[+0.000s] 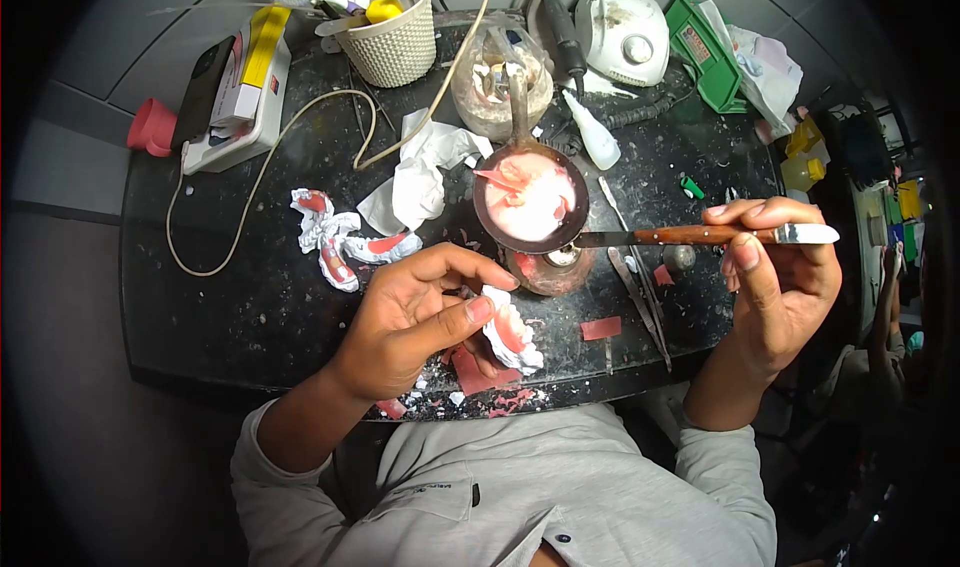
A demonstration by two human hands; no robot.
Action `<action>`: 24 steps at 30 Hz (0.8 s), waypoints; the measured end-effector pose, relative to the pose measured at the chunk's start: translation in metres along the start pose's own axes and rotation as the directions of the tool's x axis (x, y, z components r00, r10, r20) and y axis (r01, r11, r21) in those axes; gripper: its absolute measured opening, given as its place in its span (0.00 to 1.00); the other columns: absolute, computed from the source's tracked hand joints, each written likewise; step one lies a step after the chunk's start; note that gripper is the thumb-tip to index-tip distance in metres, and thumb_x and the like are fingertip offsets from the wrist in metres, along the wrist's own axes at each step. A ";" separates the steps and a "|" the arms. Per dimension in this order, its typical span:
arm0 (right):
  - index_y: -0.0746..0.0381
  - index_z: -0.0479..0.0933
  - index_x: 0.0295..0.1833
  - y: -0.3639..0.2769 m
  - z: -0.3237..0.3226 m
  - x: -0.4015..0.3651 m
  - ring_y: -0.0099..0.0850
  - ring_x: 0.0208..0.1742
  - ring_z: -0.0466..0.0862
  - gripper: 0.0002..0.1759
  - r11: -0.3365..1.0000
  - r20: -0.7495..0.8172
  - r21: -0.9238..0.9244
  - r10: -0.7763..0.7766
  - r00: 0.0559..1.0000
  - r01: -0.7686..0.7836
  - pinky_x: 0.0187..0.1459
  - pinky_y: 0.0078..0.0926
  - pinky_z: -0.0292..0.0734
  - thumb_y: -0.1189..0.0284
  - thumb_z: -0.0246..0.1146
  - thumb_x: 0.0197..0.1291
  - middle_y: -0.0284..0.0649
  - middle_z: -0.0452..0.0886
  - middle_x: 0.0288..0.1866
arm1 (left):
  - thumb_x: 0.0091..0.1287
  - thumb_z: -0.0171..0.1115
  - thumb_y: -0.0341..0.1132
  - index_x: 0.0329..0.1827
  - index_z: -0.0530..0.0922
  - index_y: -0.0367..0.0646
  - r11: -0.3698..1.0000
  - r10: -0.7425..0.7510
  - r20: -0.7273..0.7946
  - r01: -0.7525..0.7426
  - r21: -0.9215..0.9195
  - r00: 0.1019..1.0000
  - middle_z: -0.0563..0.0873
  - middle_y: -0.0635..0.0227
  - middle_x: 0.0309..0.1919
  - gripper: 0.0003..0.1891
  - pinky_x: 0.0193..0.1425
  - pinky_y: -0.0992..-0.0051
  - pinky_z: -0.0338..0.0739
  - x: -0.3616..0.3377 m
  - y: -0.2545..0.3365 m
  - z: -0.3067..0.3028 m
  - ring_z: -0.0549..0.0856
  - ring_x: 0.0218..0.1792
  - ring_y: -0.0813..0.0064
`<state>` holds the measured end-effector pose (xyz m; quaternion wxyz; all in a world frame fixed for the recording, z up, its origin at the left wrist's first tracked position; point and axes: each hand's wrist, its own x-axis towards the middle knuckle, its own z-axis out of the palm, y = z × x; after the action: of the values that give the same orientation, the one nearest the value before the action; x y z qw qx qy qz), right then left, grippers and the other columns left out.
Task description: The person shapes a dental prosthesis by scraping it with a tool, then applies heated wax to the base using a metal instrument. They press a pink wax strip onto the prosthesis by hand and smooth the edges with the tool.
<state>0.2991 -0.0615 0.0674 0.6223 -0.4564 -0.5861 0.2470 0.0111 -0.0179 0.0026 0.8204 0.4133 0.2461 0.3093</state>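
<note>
My left hand (412,319) grips a white plaster dental cast (512,333) with pink wax on it, low over the near part of the bench. Between the fingers and thumb of my right hand (775,277) is a wax knife (700,235) with a wooden handle and a white end. Its blade points left and overlaps the rim of a small dark pan (490,219), which contains pink wax, partly melted. Under the pan stands a burner (550,275), mostly hidden by it. Pink wax sheet (480,372) lies below the cast.
More plaster pieces with pink wax (345,242) lie left, beside crumpled white tissue (420,172). Metal tools (640,302) rest right of the burner. Behind are a woven basket (392,45), a white control box (622,35) and a squeeze bottle (592,132). A cord (255,202) loops across the left side.
</note>
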 end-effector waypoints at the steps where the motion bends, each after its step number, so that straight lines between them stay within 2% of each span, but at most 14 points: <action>1: 0.72 0.77 0.46 0.000 -0.001 0.001 0.37 0.44 0.88 0.09 1.000 0.009 0.006 0.003 1.000 -0.003 0.48 0.28 0.82 0.85 0.64 0.60 0.50 0.84 0.39 | 0.73 0.57 0.22 0.57 0.76 0.29 1.000 0.009 -0.005 -0.009 0.010 1.000 0.82 0.60 0.50 0.12 0.54 0.76 0.81 0.000 0.000 0.001 0.83 0.49 0.79; 5: 0.72 0.77 0.46 -0.002 -0.001 0.002 0.36 0.44 0.88 0.09 0.999 0.033 0.037 0.001 0.999 -0.003 0.50 0.30 0.82 0.85 0.64 0.60 0.50 0.84 0.39 | 0.73 0.57 0.23 0.57 0.75 0.29 0.999 0.034 0.025 -0.033 -0.043 0.999 0.81 0.60 0.49 0.12 0.47 0.74 0.87 0.000 0.004 0.002 0.84 0.47 0.78; 7: 0.72 0.77 0.46 -0.002 -0.001 0.003 0.36 0.44 0.88 0.09 0.999 0.044 0.038 -0.010 0.999 0.008 0.51 0.30 0.81 0.85 0.64 0.60 0.50 0.84 0.39 | 0.73 0.54 0.24 0.56 0.72 0.29 0.996 0.092 0.006 -0.092 -0.017 0.996 0.82 0.55 0.46 0.11 0.41 0.69 0.92 0.002 -0.001 0.002 0.89 0.43 0.70; 8: 0.72 0.77 0.46 -0.001 -0.001 0.002 0.36 0.45 0.88 0.09 0.999 0.045 0.041 0.003 0.999 -0.005 0.51 0.31 0.81 0.86 0.64 0.60 0.50 0.84 0.39 | 0.73 0.54 0.24 0.56 0.72 0.29 0.994 0.104 0.007 -0.104 -0.016 0.995 0.82 0.55 0.46 0.11 0.41 0.69 0.92 0.002 -0.001 0.002 0.89 0.43 0.70; 11: 0.72 0.77 0.46 -0.001 -0.002 0.003 0.36 0.45 0.88 0.09 0.999 0.053 0.047 0.012 0.999 -0.015 0.51 0.31 0.82 0.86 0.64 0.60 0.49 0.84 0.39 | 0.73 0.53 0.22 0.58 0.70 0.30 0.996 0.078 0.027 -0.077 -0.043 0.997 0.80 0.56 0.50 0.12 0.46 0.66 0.91 0.001 0.003 0.002 0.87 0.48 0.70; 16: 0.72 0.77 0.46 -0.003 -0.004 0.002 0.36 0.45 0.88 0.09 0.996 0.054 0.077 0.043 0.998 -0.047 0.52 0.32 0.81 0.86 0.65 0.60 0.49 0.84 0.40 | 0.73 0.53 0.23 0.57 0.71 0.32 1.000 0.006 0.015 -0.006 -0.024 1.000 0.80 0.56 0.49 0.12 0.49 0.64 0.90 -0.001 0.008 0.002 0.87 0.47 0.69; 18: 0.72 0.77 0.46 -0.004 -0.005 0.002 0.37 0.46 0.88 0.09 0.994 0.053 0.095 0.051 0.997 -0.056 0.52 0.32 0.81 0.85 0.64 0.60 0.49 0.84 0.41 | 0.73 0.53 0.22 0.57 0.71 0.31 1.000 0.005 0.024 -0.004 -0.017 1.000 0.80 0.57 0.48 0.12 0.51 0.65 0.90 -0.001 0.008 0.000 0.87 0.47 0.69; 21: 0.71 0.77 0.46 -0.007 -0.004 0.002 0.37 0.46 0.88 0.09 0.991 0.057 0.104 0.079 0.995 -0.085 0.52 0.32 0.81 0.85 0.65 0.60 0.48 0.84 0.41 | 0.74 0.54 0.22 0.56 0.71 0.32 0.994 0.094 0.013 -0.093 -0.055 0.996 0.81 0.55 0.46 0.10 0.54 0.56 0.88 0.001 0.000 -0.001 0.87 0.49 0.65; 24: 0.70 0.76 0.47 -0.008 -0.005 0.002 0.28 0.40 0.85 0.09 0.991 0.077 0.115 0.061 0.995 -0.069 0.42 0.22 0.79 0.85 0.65 0.60 0.51 0.85 0.42 | 0.74 0.54 0.22 0.56 0.70 0.31 0.995 0.087 0.025 -0.085 -0.055 0.996 0.81 0.54 0.46 0.10 0.56 0.53 0.87 0.002 -0.003 -0.005 0.88 0.49 0.62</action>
<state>0.3019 -0.0650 0.0761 0.6177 -0.4284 -0.5778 0.3179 0.0102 -0.0149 -0.0028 0.8204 0.4055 0.2083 0.3451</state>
